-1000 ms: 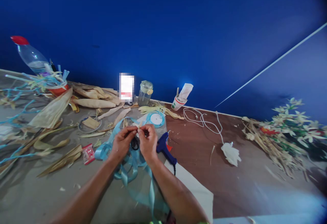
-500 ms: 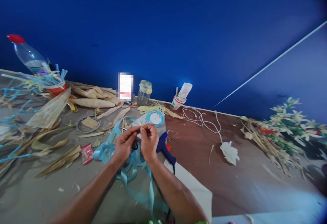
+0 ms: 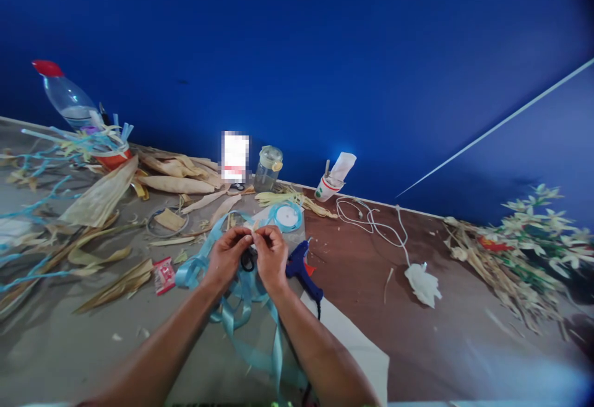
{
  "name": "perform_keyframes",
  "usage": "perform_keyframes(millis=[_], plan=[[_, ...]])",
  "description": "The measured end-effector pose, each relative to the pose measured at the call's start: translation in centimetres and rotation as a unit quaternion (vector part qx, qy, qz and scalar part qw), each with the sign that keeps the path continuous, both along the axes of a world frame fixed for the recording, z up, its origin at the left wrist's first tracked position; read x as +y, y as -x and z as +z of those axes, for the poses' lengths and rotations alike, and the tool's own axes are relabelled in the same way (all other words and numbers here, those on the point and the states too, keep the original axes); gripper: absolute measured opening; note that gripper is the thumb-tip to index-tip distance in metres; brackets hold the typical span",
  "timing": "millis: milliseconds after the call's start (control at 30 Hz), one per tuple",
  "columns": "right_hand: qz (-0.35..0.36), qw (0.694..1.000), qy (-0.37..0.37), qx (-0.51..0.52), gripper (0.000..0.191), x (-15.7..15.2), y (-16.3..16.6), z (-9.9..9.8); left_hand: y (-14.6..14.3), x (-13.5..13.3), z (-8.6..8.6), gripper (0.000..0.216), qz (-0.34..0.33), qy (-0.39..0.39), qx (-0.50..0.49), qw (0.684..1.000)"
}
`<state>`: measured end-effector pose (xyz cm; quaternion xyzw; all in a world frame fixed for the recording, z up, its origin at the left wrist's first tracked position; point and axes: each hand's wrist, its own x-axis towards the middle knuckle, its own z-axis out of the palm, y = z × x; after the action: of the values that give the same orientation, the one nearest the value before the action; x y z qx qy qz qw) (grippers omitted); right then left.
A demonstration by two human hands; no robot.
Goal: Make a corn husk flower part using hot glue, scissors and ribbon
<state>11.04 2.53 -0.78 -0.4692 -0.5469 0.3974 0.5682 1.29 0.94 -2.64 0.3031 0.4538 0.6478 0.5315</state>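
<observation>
Fingertips pinched together, my left hand (image 3: 228, 257) and my right hand (image 3: 271, 257) meet over the ribbon pile. Between them is a small pale piece (image 3: 255, 226), perhaps a strip of dried corn husk; the fingers cover most of it. Loops of light-blue satin ribbon (image 3: 277, 351) lie beneath my hands and wrists. A black scissor-like handle (image 3: 247, 261) shows in the gap between the hands. Just right of my right hand rests a blue glue gun (image 3: 304, 269). Behind the hands lies a spool of blue ribbon (image 3: 284, 216).
Dried corn husks (image 3: 176, 185) spread along the back left, near a red-capped bottle (image 3: 67, 101). A glass jar (image 3: 268, 169) and a white cup (image 3: 327, 188) stand by the blue wall. White cable (image 3: 383, 227) and artificial flowers (image 3: 533, 227) lie to the right.
The camera view has turned slightly, so most things sit a little further right. Both hands stay pinched together, with only small finger movements.
</observation>
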Motion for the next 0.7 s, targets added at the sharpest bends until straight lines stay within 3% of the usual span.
perform_keyframes(millis=[367,533,700], plan=[[0.081,0.991,0.04,0.103,0.016,-0.06,-0.02,0.06,0.13,0.05,0.21,0.024,-0.02,-0.012,-0.069,0.997],[0.07,0.982,0.086,0.154,0.024,0.1,-0.05,-0.01,0.27,0.04,-0.21,0.024,-0.003,-0.004,-0.039,0.999],[0.075,0.982,0.08,0.154,0.028,-0.01,0.0,0.07,0.3,0.02,-0.42,0.023,0.006,-0.015,-0.013,1.0]])
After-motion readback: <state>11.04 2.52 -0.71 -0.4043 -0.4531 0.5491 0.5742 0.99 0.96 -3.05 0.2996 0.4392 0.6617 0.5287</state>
